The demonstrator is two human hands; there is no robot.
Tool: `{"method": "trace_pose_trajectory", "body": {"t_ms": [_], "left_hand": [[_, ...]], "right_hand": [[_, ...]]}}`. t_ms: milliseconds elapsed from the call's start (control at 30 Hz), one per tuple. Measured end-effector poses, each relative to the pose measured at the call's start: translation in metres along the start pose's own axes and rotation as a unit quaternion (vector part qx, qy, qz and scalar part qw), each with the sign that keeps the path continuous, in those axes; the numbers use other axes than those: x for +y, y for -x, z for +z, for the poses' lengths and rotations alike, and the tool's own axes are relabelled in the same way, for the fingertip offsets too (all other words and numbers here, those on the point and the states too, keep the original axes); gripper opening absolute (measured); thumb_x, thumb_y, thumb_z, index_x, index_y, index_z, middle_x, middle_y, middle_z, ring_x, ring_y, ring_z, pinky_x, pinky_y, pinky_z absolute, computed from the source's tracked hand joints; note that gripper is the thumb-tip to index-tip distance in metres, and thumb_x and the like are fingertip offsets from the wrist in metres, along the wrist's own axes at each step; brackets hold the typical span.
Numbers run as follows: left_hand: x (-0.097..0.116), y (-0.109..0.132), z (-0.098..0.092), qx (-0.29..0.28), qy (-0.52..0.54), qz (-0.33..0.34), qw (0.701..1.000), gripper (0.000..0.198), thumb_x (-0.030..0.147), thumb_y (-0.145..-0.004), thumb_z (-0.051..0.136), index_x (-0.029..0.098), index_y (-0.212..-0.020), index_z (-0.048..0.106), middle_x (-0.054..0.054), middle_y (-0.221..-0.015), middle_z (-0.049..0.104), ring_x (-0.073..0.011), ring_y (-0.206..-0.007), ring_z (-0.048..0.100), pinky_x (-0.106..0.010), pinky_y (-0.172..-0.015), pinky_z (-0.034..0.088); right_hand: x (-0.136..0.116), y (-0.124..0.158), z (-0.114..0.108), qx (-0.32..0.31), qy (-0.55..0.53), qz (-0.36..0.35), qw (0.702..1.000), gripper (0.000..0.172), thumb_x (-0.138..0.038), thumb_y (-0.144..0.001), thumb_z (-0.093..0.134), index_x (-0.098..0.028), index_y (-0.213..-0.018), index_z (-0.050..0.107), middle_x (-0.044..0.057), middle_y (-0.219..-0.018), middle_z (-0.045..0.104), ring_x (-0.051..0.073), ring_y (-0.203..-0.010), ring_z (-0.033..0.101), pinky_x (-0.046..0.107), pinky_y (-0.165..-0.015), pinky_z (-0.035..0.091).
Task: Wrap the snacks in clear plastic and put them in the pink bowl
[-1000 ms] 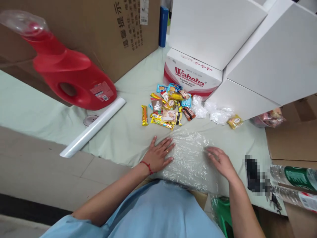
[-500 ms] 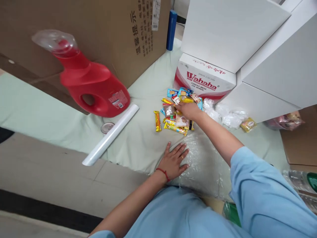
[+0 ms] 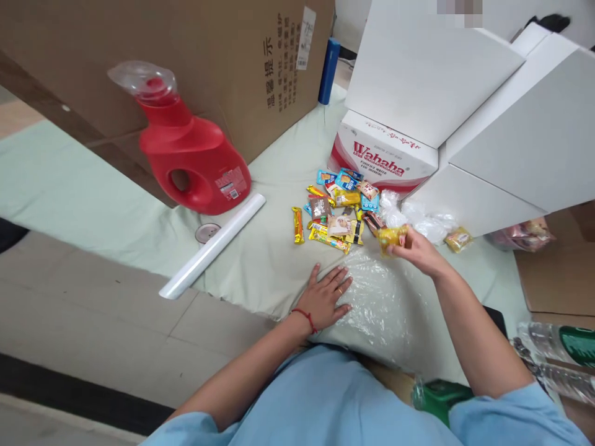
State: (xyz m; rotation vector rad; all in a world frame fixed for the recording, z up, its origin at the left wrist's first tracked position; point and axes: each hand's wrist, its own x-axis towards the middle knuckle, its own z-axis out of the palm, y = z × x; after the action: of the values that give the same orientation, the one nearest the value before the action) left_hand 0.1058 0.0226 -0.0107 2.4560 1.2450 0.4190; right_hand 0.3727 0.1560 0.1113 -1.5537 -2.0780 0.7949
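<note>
My right hand [image 3: 417,249] pinches a yellow snack packet [image 3: 391,240], held just right of a pile of wrapped snacks. My left hand [image 3: 324,298] lies flat with fingers spread, at the edge of a clear plastic bag [image 3: 379,303] on the pale green cloth [image 3: 279,260]. In the pile are blue packets [image 3: 346,179], a brown packet [image 3: 320,207], a cream packet [image 3: 339,224] and yellow bars [image 3: 329,238]. One orange-yellow stick [image 3: 298,225] lies apart on the pile's left.
A red detergent jug [image 3: 195,161] and a white roll [image 3: 214,244] stand and lie to the left, before a large cardboard box [image 3: 223,68]. White boxes and a Wahaha carton [image 3: 381,152] stand behind. Crumpled clear bags [image 3: 427,221] and another yellow packet [image 3: 458,240] lie right.
My right hand has moved from the pile to the right, taking a yellow snack packet with it. My left hand stays flat in place. The view has shifted slightly.
</note>
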Motion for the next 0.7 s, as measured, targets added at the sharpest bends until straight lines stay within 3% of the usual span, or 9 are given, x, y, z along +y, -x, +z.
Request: {"method": "trace_pose_trajectory", "body": {"t_ms": [67, 133, 200, 333, 500, 700], "left_hand": [[0.0, -0.001, 0.001, 0.001, -0.009, -0.002, 1.0, 0.066, 0.063, -0.099, 0.037, 0.03, -0.156, 0.038, -0.007, -0.167, 0.032, -0.026, -0.154, 0.03, -0.063, -0.125, -0.008], [0.0, -0.001, 0.002, -0.001, -0.021, -0.003, 1.0, 0.065, 0.063, -0.099, 0.038, 0.031, -0.156, 0.039, -0.007, -0.167, 0.033, -0.0266, -0.154, 0.03, -0.064, -0.125, -0.007], [0.001, -0.002, 0.002, -0.005, -0.032, -0.004, 0.999, 0.065, 0.062, -0.099, 0.039, 0.03, -0.156, 0.039, -0.007, -0.167, 0.033, -0.0268, -0.153, 0.031, -0.065, -0.125, -0.005], [0.002, -0.003, 0.001, -0.016, -0.045, -0.007, 0.999, 0.064, 0.058, -0.1, 0.04, 0.029, -0.157, 0.037, -0.007, -0.167, 0.032, -0.0257, -0.154, 0.03, -0.064, -0.125, -0.004], [0.003, -0.005, 0.0, -0.027, -0.072, -0.008, 0.997, 0.065, 0.056, -0.099, 0.043, 0.03, -0.158, 0.036, -0.01, -0.166, 0.034, -0.0283, -0.153, 0.032, -0.065, -0.125, -0.002], [0.005, -0.006, 0.0, -0.037, -0.1, -0.009, 0.994, 0.068, 0.056, -0.098, 0.046, 0.03, -0.159, 0.033, -0.011, -0.166, 0.034, -0.0299, -0.152, 0.033, -0.066, -0.124, 0.0]], "right_hand": [[0.017, 0.036, 0.005, -0.046, -0.013, 0.015, 0.999, 0.033, -0.049, -0.081, 0.07, -0.024, -0.086, 0.05, -0.001, -0.081, 0.063, 0.018, -0.071, 0.055, 0.031, -0.066, 0.047], [0.026, 0.069, 0.018, -0.021, 0.039, -0.011, 0.999, 0.027, -0.041, -0.084, 0.068, -0.024, -0.083, 0.047, 0.005, -0.095, 0.067, 0.022, -0.084, 0.06, 0.035, -0.075, 0.049], [0.027, 0.096, 0.035, 0.012, 0.129, -0.042, 0.991, 0.019, -0.033, -0.086, 0.067, -0.023, -0.085, 0.05, 0.012, -0.113, 0.068, 0.028, -0.102, 0.061, 0.042, -0.088, 0.048], [0.024, 0.136, 0.062, -0.046, 0.205, -0.087, 0.974, 0.016, -0.029, -0.088, 0.07, -0.023, -0.098, 0.058, 0.014, -0.135, 0.061, 0.033, -0.123, 0.053, 0.051, -0.102, 0.042], [0.036, 0.147, 0.064, -0.022, 0.181, -0.064, 0.981, 0.013, -0.025, -0.089, 0.068, -0.021, -0.097, 0.058, 0.016, -0.147, 0.052, 0.032, -0.131, 0.047, 0.052, -0.108, 0.039], [0.037, 0.137, 0.051, -0.024, 0.177, -0.063, 0.982, 0.011, -0.015, -0.086, 0.067, -0.022, -0.087, 0.059, 0.009, -0.119, 0.067, 0.027, -0.112, 0.055, 0.046, -0.103, 0.039]]}}
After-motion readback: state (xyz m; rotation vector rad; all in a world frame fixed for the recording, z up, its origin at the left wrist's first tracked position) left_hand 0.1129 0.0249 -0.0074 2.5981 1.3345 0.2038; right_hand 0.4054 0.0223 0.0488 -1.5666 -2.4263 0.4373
